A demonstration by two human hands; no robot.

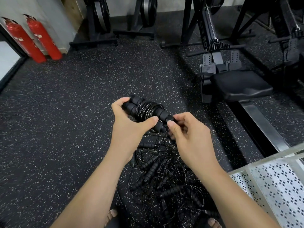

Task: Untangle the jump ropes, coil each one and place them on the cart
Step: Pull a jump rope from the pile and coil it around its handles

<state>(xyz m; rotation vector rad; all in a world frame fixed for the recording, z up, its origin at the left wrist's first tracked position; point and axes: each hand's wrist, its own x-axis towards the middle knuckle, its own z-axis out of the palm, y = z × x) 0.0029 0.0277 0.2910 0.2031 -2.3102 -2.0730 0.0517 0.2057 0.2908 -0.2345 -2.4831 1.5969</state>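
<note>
A black jump rope [148, 111] is wound into a tight bundle around its two foam handles and held in the air at mid frame. My left hand [130, 122] grips the bundle from the left, thumb across its near side. My right hand [185, 129] pinches the end of the handles at the bundle's right. Below my hands a tangled pile of black jump ropes [166, 180] with several foam handles lies on the floor. The cart [271, 183], white perforated metal, shows at the lower right corner.
Speckled black rubber floor [74, 112] spreads to the left. A rowing machine with a black seat [238, 86] stands at right, its rail running toward the cart. Two red fire extinguishers [32, 38] lean on the wall at far left. Black equipment stands line the back.
</note>
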